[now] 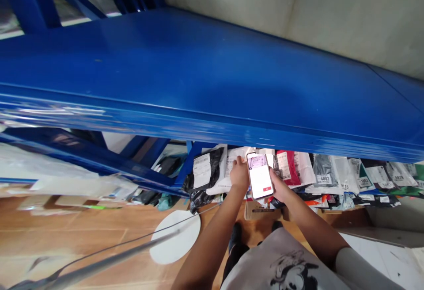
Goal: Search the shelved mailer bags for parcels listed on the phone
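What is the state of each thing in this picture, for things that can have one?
Phone, screen lit
Right hand, gripping the phone
Left hand, fingers curled, grip unclear
Black parcel, label showing
Red parcel, label showing
Cardboard box, open or closed unclear

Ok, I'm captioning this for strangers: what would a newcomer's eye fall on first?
Probably the broad blue shelf sweeping across the upper half. Next, the lit phone below its edge, in the grip of the right hand. Labelled parcels lie to either side of the phone.
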A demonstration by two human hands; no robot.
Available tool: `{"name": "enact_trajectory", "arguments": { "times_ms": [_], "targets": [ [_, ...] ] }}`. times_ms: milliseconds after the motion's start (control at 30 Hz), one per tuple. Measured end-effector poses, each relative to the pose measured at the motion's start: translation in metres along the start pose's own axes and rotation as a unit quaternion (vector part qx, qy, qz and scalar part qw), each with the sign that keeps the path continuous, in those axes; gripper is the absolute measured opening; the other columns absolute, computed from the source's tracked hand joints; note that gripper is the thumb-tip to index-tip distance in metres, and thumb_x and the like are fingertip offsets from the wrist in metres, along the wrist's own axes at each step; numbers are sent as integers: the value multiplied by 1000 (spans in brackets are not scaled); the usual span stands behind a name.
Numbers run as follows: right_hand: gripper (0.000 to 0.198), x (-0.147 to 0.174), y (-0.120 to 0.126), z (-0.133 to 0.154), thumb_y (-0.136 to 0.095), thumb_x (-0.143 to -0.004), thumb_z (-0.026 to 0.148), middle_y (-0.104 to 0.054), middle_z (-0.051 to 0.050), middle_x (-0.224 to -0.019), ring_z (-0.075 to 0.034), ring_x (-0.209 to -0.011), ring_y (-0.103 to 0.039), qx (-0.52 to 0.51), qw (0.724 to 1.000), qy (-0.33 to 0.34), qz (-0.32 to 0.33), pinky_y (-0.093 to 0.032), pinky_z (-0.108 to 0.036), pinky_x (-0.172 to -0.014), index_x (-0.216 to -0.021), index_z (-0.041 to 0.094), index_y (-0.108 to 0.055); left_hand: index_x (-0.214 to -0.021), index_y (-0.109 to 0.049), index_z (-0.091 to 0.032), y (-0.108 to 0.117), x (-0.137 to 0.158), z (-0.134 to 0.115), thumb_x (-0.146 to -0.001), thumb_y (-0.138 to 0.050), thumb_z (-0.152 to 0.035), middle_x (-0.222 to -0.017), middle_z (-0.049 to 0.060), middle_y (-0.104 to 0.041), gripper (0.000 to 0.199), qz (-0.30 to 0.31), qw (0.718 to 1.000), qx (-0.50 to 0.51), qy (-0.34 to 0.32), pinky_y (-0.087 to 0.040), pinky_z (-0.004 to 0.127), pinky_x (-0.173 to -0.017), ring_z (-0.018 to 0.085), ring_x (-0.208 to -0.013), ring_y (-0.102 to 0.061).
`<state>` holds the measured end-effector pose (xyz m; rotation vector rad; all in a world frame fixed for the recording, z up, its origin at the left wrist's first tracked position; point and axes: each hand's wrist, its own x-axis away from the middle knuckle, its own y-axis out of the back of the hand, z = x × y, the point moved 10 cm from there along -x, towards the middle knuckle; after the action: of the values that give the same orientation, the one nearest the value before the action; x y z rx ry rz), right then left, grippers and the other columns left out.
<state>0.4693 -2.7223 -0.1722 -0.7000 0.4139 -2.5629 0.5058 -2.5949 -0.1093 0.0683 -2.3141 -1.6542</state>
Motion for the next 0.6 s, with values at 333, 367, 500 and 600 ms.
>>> {"name": "enact_trajectory", "arguments": {
  "times_ms": [333, 367, 500, 600],
  "targets": [
    [67, 0, -4, 6, -53, -86, 72, -68, -12, -129, -33, -100, -72, 2, 999, 21, 28, -60, -39, -50, -138, 31, -45, -111, -70, -19, -2, -1, 3, -95, -42, -18, -125, 15, -57, 32, 8, 1000, 13, 12, -56, 30, -77, 27, -114, -60],
    [65, 1, -5, 9, -58, -85, 69, -68, -11, -129, -32, -101, -71, 6, 999, 26, 31, -60, -38, -51, -137, 32, -46, -111, -70, -20, -1, -1, 3, -95, -42, -18, -126, 15, -57, 32, 9, 1000, 15, 11, -56, 31, -78, 27, -115, -60],
    [73, 12, -11, 23, -82, -69, 42, -66, -8, -130, -33, -107, -68, 45, 995, 63, 64, -62, -37, -56, -133, 33, -48, -110, -70, -19, 2, 2, -1, -94, -44, -17, -125, 16, -57, 31, 11, 1000, 22, 5, -57, 32, -79, 29, -118, -59],
    [85, 22, -14, 32, -87, -60, 28, -66, -7, -129, -31, -104, -69, 72, 991, 89, 72, -61, -35, -58, -134, 32, -45, -105, -70, -17, 6, 4, -3, -95, -43, -18, -124, 15, -57, 29, 5, 1000, 24, 4, -57, 33, -81, 28, -115, -60]
  ]
}}
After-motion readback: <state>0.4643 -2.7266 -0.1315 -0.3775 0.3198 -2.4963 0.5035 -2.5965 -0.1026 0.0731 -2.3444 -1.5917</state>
